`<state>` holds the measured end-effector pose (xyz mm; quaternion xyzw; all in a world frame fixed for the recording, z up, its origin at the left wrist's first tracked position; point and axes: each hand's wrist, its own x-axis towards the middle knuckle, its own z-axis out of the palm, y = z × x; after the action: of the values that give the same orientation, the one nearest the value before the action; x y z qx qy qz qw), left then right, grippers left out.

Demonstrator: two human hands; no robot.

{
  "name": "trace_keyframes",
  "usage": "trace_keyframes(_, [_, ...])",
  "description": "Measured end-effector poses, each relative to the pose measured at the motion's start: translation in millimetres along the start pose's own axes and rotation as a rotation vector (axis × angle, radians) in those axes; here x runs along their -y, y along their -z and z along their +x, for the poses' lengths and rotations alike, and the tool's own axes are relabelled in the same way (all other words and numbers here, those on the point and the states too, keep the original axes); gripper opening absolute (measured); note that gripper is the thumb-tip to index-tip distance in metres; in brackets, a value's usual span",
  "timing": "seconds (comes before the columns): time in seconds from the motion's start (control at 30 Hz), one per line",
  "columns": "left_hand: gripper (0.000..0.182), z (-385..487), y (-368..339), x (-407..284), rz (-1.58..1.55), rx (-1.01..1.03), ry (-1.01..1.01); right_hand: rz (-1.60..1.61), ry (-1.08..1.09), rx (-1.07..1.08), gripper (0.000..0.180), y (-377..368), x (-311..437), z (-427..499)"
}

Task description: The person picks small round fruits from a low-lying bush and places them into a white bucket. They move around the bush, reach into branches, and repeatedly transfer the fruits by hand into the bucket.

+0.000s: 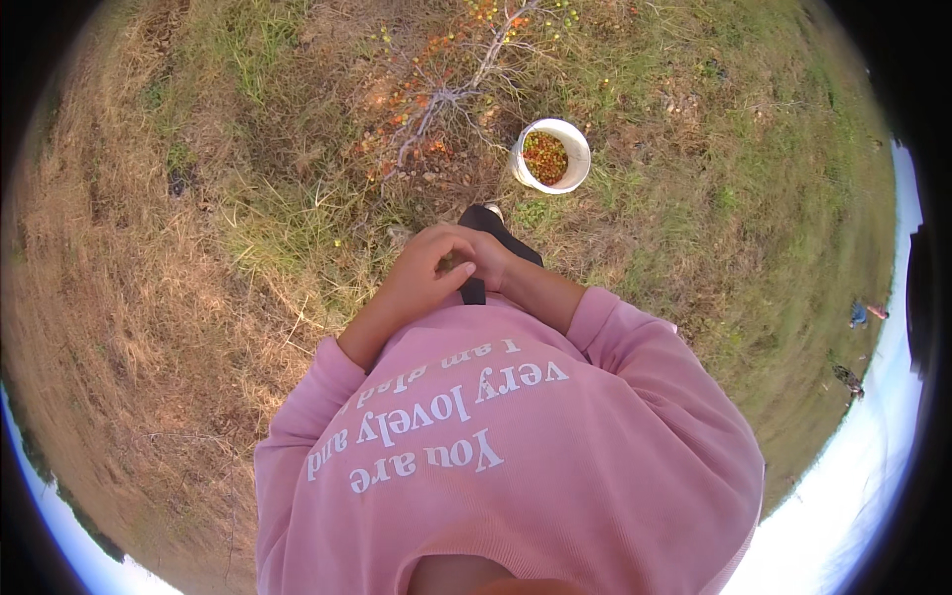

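Observation:
My left hand [428, 268] and my right hand [487, 256] meet in front of my waist, over the pink sweatshirt's hem. Small greenish fruit seems to show in the hollow between thumb and fingers; how each hand holds it is mostly hidden. A white plastic bucket [578, 160], partly filled with small green and red tomatoes [545, 158], stands on the ground ahead, beyond the hands and to the right. Beside it lies a dried, bare-branched plant [487, 63] with red and green fruit among its stems.
Dry and green grass [297, 216] covers the ground around me. My shoe [493, 213] and dark trouser leg [513, 239] show just beyond the hands. Far off at the right edge is a person in blue [859, 314].

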<state>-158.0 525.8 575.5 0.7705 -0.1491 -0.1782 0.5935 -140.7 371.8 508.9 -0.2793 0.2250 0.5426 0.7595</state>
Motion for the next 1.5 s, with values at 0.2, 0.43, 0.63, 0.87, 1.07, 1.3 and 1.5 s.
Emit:
trace_keyframes(0.2, [0.018,28,-46,-4,0.042,0.009,-0.008,0.182,0.044,0.057,0.031,69,12,-13])
trace_keyframes(0.43, [0.016,11,-99,32,0.016,-0.103,0.496,0.232,0.224,-0.264,0.020,225,64,-29])
trace_keyframes(0.63, [0.016,-42,-138,74,-0.002,-0.169,0.877,0.447,0.282,-0.688,0.051,356,124,-5])
trace_keyframes(0.87, [0.015,-84,-169,90,-0.056,-0.185,1.055,0.396,0.108,-1.069,0.066,447,106,27])
trace_keyframes(1.07, [0.016,-107,-183,113,-0.059,-0.090,1.202,0.490,0.202,-1.103,0.069,516,64,88])
trace_keyframes(1.3, [0.019,-146,-176,144,-0.023,-0.055,1.236,0.697,0.310,-0.992,0.050,584,40,155])
trace_keyframes(1.5, [0.018,-170,-155,164,0.050,-0.088,1.223,0.729,0.344,-0.984,0.032,626,42,192])
